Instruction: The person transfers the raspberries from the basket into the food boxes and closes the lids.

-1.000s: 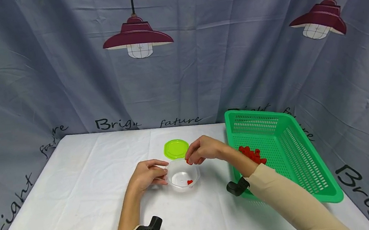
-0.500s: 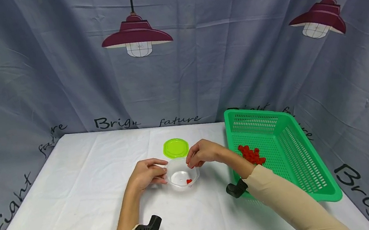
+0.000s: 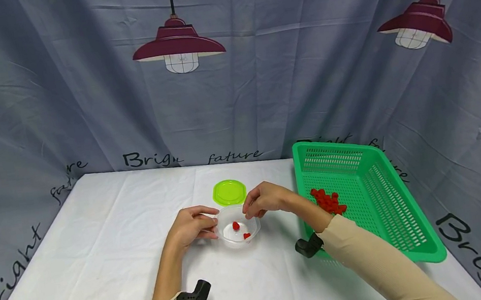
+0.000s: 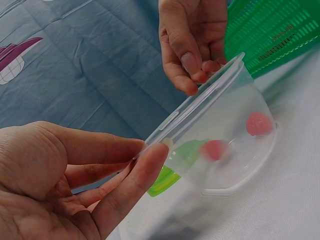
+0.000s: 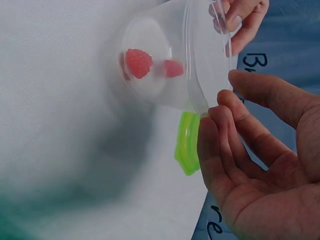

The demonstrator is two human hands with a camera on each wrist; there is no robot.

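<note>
While the left hand (image 3: 190,228) pinches the rim of the clear bowl (image 3: 234,243) with its fingers, likely to steady it, the right hand (image 3: 267,198) hangs at the opposite rim, its fingers parted and gripping nothing. Inside the bowl show 2 red raspberries (image 3: 236,226); a heap of raspberries (image 3: 328,202) lies in the green basket (image 3: 387,196), presumably for easy reach. The lime lid (image 3: 229,192) rests off the bowl, on the desk (image 3: 96,242).

the head view looks forward and down from well back, taking in the white table (image 3: 78,275) and grey curtain (image 3: 239,109), with the bowl (image 3: 236,244) near six o'clock. the left wrist view, close and tilted, faces across the bowl toward the right hand (image 4: 195,42) at one o'clock; the right wrist view, also close, turned sideways, faces the left hand (image 5: 249,20) at one. both share bowl and lime lid (image 3: 229,192).
</note>
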